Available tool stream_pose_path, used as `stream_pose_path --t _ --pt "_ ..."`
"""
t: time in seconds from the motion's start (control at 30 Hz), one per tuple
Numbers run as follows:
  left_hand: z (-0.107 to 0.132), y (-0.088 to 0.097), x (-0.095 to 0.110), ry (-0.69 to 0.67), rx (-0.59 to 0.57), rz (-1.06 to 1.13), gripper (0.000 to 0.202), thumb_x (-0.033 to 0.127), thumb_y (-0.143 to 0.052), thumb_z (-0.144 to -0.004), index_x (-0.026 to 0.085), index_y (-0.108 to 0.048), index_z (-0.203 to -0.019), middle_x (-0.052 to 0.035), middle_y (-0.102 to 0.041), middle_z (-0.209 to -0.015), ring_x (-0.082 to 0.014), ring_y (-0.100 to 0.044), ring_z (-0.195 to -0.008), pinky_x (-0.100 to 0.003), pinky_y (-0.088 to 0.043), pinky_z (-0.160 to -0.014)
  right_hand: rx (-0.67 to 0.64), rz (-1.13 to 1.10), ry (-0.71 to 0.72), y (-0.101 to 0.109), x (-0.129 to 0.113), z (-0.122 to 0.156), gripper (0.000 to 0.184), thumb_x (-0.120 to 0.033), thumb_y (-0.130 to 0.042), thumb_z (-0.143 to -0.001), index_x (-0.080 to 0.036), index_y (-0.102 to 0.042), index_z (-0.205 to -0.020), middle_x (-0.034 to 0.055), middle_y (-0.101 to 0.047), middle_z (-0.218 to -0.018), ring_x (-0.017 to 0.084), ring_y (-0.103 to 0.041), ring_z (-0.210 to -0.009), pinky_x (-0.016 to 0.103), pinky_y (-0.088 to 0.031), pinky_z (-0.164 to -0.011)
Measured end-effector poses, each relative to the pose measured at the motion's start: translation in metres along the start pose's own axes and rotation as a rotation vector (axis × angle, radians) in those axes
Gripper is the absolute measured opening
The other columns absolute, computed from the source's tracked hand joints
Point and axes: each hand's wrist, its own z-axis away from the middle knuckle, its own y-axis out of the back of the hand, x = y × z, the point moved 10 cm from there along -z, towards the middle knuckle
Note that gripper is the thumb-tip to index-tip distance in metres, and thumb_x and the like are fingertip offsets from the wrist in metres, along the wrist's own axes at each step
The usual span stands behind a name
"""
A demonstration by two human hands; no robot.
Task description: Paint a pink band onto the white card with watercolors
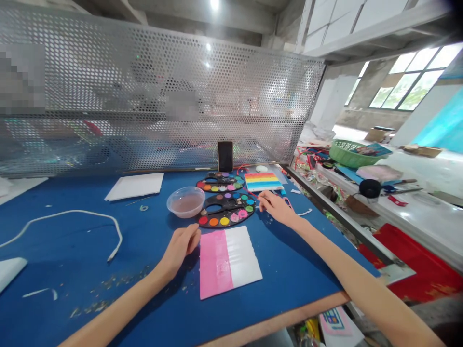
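A small white board (243,260), its left half painted pink, lies flat on the blue table before me. My left hand (183,243) rests at its upper left corner, fingers curled together, with nothing seen in them. My right hand (275,207) is pinched at the right end of a black paint palette (227,210), beside the green and pink paints. A thin paintbrush, mostly hidden by the fingers, pokes out of that pinch towards the palette. Left of the palette stands a clear plastic bowl (185,202) of murky pinkish water.
A second palette (220,182), a striped painted board (263,181) and an upright phone (225,156) are at the back. A white board (134,186) and white cable (116,231) lie left. A perforated metal screen (152,96) borders the table behind; a green basket (356,153) is right.
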Motion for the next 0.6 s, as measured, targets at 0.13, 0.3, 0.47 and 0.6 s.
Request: stream_pose_path --t 0.13,0.3,0.47,0.6 --pt "-0.001 0.002 0.0 0.011 0.007 -0.005 0.061 0.055 -0.033 -0.092 0.022 -0.029 -0.041 0.0029 -0.024 -0.043 -0.0111 -0.024 -0.045 -0.03 -0.019 -0.049 -0.02 0.135 0.063 -0.007 -0.019 0.005 0.016 -0.027 -0.036 -0.101 -0.021 -0.051 -0.098 0.0043 -0.071 -0.084 0.018 -0.062 -0.073 0.03 -0.044 -0.071" --pt "0.001 0.0 0.002 0.011 -0.005 -0.003 0.059 0.054 -0.038 -0.09 0.022 -0.03 -0.041 0.0028 -0.025 -0.043 -0.0111 -0.025 -0.045 -0.03 -0.021 -0.049 -0.012 0.315 0.116 -0.01 -0.034 0.011 0.015 -0.023 -0.049 -0.095 -0.02 -0.057 -0.083 0.0082 -0.067 -0.085 0.022 -0.06 -0.083 0.033 -0.043 -0.075" --pt "0.003 -0.004 0.004 0.003 -0.032 -0.002 0.059 0.053 -0.038 -0.089 0.021 -0.032 -0.04 0.0028 -0.024 -0.042 -0.0112 -0.024 -0.045 -0.029 -0.02 -0.049 -0.102 0.189 -0.037 -0.018 -0.02 0.014 0.015 -0.028 -0.055 -0.091 -0.021 -0.059 -0.079 0.0033 -0.068 -0.074 0.018 -0.061 -0.065 0.028 -0.04 -0.061" --pt "0.002 -0.004 0.005 -0.005 -0.027 0.004 0.06 0.054 -0.036 -0.09 0.021 -0.031 -0.04 0.0029 -0.023 -0.041 -0.011 -0.024 -0.044 -0.029 -0.02 -0.048 -0.133 0.194 -0.042 -0.025 -0.02 0.014 0.019 -0.031 -0.056 -0.09 -0.021 -0.056 -0.073 0.0018 -0.067 -0.069 0.017 -0.06 -0.063 0.027 -0.037 -0.059"
